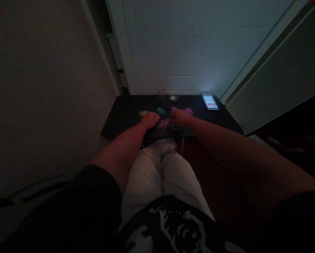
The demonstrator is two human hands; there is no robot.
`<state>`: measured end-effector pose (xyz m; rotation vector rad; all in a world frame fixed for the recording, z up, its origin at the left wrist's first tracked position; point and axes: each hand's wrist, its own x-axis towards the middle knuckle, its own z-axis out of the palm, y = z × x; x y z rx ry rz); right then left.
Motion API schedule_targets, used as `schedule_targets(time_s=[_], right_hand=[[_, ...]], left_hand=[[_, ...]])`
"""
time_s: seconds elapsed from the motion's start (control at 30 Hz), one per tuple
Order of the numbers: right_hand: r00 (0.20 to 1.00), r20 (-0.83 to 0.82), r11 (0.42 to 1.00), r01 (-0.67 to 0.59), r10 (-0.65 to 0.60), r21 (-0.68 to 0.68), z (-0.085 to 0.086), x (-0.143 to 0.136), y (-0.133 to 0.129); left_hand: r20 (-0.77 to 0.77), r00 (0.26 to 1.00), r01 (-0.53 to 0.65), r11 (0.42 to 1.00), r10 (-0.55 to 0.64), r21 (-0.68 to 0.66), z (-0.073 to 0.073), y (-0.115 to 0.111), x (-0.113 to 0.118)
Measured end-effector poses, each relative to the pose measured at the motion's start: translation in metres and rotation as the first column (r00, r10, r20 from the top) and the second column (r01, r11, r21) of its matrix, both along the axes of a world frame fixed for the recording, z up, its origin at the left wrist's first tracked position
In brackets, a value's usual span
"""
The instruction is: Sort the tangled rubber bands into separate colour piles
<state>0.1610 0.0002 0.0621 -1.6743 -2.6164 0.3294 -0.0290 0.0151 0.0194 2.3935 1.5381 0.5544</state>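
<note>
Small piles of thin coloured strands lie on a dark table point(125, 112). A pale yellowish pile point(142, 113) is at the left, a blue pile point(160, 111) in the middle, a pink pile point(174, 109) and a purple-pink pile point(189, 111) to the right. A mixed pile point(163, 124) lies nearer the front edge. My left hand point(150, 119) is closed between the pale pile and the mixed pile; what it holds, if anything, is hidden. My right hand point(178, 117) has its fingers pinched at the mixed pile's right side, their contents too small to make out.
A lit, blurred screen point(210, 101) lies at the table's back right. A small round clear dish point(173, 97) and a clear container point(162, 93) stand at the back edge, against a white door point(157, 45).
</note>
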Motion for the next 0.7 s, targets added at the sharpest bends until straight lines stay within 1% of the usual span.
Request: schedule_targets(time_s=[0.1,0.2,0.27,0.37,0.47,0.53,0.6,0.7], right_hand=[[0.998,-0.064,0.999,0.012,-0.015,-0.045,0.008,0.003,0.009],[0.991,-0.127,0.997,0.024,-0.032,-0.070,0.016,0.005,0.015],[0.987,-0.152,0.996,0.034,-0.046,-0.078,0.022,0.005,0.017],[0.985,-0.159,0.995,0.059,-0.072,-0.082,0.031,0.004,0.017],[0.982,-0.155,0.991,0.097,-0.111,-0.093,0.040,0.000,0.014],[0.977,-0.156,0.987,0.128,-0.142,-0.097,0.043,-0.003,0.012],[0.971,-0.185,0.986,0.135,-0.151,-0.095,0.041,-0.006,0.013],[0.964,-0.228,0.988,0.120,-0.140,-0.097,0.031,-0.008,0.019]], left_hand=[[-0.055,0.998,0.025,1.000,-0.024,0.007,0.008,-0.005,0.002],[-0.094,0.995,0.048,0.999,-0.046,0.022,0.020,-0.011,0.008],[-0.076,0.994,0.074,0.997,-0.072,0.021,0.031,-0.014,0.012],[-0.008,0.990,0.141,0.990,-0.140,0.029,0.047,-0.016,0.015],[0.023,0.981,0.190,0.981,-0.191,0.032,0.060,-0.015,0.015],[0.025,0.980,0.199,0.980,-0.200,0.022,0.064,-0.014,0.014],[0.025,0.981,0.192,0.981,-0.192,0.015,0.065,-0.012,0.014],[0.025,0.983,0.182,0.983,-0.182,0.014,0.060,-0.007,0.014]])
